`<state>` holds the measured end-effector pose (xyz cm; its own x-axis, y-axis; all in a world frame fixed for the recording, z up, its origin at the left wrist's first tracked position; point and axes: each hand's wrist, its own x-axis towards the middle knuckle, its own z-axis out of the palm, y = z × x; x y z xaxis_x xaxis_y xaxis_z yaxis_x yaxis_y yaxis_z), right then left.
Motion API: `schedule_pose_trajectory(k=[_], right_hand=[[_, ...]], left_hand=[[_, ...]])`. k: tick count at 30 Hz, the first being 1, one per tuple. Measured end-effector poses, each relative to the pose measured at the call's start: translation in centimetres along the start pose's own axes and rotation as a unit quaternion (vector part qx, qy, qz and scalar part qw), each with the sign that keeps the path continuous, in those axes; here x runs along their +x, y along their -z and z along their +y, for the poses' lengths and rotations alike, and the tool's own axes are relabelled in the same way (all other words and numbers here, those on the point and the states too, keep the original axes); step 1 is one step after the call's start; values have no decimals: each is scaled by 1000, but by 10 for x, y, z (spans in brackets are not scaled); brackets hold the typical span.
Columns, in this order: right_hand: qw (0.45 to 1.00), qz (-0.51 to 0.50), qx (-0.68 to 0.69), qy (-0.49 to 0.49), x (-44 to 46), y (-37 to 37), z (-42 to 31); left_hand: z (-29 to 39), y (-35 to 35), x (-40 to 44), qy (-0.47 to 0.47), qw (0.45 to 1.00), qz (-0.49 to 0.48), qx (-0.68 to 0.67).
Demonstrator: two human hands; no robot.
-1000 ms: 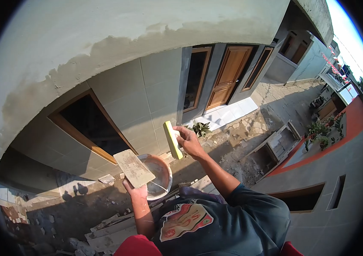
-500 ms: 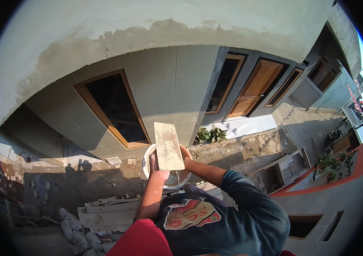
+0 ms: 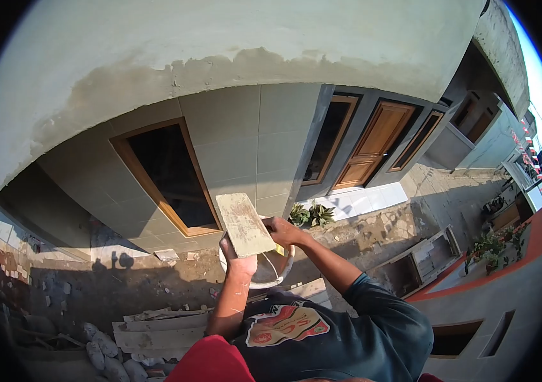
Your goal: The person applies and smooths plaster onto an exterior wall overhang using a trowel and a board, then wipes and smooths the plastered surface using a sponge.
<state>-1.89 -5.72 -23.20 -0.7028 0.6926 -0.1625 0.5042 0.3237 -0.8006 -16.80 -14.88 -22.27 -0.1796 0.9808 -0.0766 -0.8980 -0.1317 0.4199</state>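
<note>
My left hand (image 3: 239,261) grips a rectangular plastering float (image 3: 244,224) from below. The float's pale, worn face points up, with greyish smears on it. Close by its right edge is my right hand (image 3: 285,232), fingers curled closed; a bit of yellow shows beneath them, but what they hold is hidden. Under both hands stands a white bucket (image 3: 289,262) with a wire handle (image 3: 272,270). The float, my hands and my arms cover much of its inside.
Overhead curves a plastered concrete edge (image 3: 233,67) with a darker, damp-looking band. Wooden planks (image 3: 156,331) and filled sacks (image 3: 100,344) lie below left. Potted plants (image 3: 312,215) stand by white tiles. A wooden frame box (image 3: 419,261) rests on the ground at right.
My right hand has risen from the bucket's rim area to beside the float. The float has tilted and shifted slightly left and down in view. The surroundings sit lower in view.
</note>
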Motion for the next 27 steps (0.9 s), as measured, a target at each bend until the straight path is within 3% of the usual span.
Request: schedule_pose_trajectory(k=[1, 3, 5, 6, 8, 10, 12, 14, 16, 18, 20, 22, 24, 26, 27], right_hand=[[993, 106, 31, 49, -11, 12, -11], [966, 251, 19, 58, -41, 53, -59], [884, 412, -75, 209, -61, 97, -101], [809, 489, -155, 286, -66, 118, -119], [669, 566, -335, 347, -72, 160, -156], [591, 541, -503, 324, -73, 199, -176], [514, 559, -542, 359, -71, 241, -160], [492, 661, -506, 256, -106, 287, -128], [505, 729, -421, 191, -149, 324, -88], [518, 784, -285, 189, -157, 320, -89], [589, 770, -212, 122, -133, 302, -105], [599, 764, -165, 174, -100, 263, -142], [610, 728, -110, 293, -59, 221, -181], [624, 702, -167, 300, -19, 167, -233], [604, 697, -199, 331, 7, 147, -251]], left_hand=[[6, 4, 1, 5, 1000, 4, -24], [20, 18, 2, -7, 999, -6, -35], [30, 11, 0, -14, 998, 61, -11], [32, 10, -5, -10, 997, 75, -4], [40, 53, 2, 23, 999, 36, 12], [48, 76, -4, 59, 998, -13, 34], [62, 87, -2, 68, 988, 120, 73], [66, 129, -1, 52, 983, 166, 61], [78, 153, -11, 36, 981, 179, 65], [80, 125, -16, 24, 967, 248, 53], [87, 151, -19, 35, 975, 205, 78], [89, 175, -24, 12, 966, 245, 83], [86, 184, -32, -18, 956, 283, 79], [86, 185, -36, -43, 953, 291, 65], [85, 181, -37, -63, 963, 257, 55]])
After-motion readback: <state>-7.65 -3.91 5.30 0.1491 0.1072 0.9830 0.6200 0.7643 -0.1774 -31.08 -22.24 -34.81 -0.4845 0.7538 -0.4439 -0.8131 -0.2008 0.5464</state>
